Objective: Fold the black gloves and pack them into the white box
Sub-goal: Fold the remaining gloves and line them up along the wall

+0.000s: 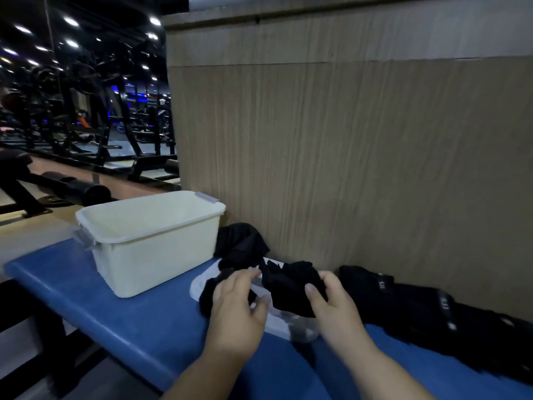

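A white plastic box [150, 243] with grey handles stands open and empty on the blue bench [121, 316]. Just right of the box, my right hand [331, 301] grips a crumpled black glove [291, 287] with thumb and fingers curled round it. My left hand [239, 301] is beside it with fingers bent around another piece of black fabric [209, 295]; whether this is a second glove or part of the same one I cannot tell. More black gloves [415, 310] lie in a row along the bench to the right. Another dark bundle [239, 246] sits behind the box.
A white lid [277, 324] lies flat on the bench under my hands. A tall wood-grain panel [346, 157] rises directly behind the bench. To the left, past the bench edge, are a mirror, gym machines and a black roller on the floor.
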A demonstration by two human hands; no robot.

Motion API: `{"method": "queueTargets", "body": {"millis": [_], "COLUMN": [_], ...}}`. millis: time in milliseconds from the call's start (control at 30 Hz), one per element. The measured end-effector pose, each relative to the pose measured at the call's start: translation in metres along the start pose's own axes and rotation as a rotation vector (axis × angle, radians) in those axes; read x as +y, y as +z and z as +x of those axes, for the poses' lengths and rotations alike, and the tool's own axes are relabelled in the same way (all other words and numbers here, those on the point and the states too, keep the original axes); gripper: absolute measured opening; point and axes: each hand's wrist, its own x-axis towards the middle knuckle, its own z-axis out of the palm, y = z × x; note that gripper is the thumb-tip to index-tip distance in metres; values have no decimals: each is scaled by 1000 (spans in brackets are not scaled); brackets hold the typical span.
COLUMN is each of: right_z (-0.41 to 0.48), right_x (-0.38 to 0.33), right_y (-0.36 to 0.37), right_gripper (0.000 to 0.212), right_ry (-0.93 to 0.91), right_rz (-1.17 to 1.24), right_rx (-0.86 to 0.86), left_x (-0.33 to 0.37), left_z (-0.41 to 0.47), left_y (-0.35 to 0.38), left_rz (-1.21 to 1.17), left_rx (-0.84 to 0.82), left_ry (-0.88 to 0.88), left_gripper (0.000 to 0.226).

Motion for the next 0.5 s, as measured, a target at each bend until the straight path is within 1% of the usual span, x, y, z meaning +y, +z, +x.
{"method": "queueTargets", "body": {"millis": [67, 167, 267, 333, 433, 500], "right_z": [-11, -31, -56, -73, -96, -109], "right_x": [4, 12, 18, 22, 31, 37], "right_y": [-21, -55, -90, -112, -141, -156], "right_gripper": [10, 12, 14, 14, 14, 13], "right_ry": [17, 46, 68, 102, 164, 219], "right_rz": [32, 78, 117, 114, 120, 138], "right_rx": [13, 27, 10, -25, -63, -66], "left_x": [16, 43, 72, 88, 104, 113], "left_z": [-9, -23, -40, -49, -60, -67], "left_y": [15, 35, 54, 67, 88, 102], "left_rz": [-155, -409, -607, -664, -677, -677], "left_rx": [-126, -275, -435, -489, -562, -617], "left_ry": [-41, -145, -217, -265, -370, -403], "left_gripper": [37, 24, 27, 30, 31, 31]}}
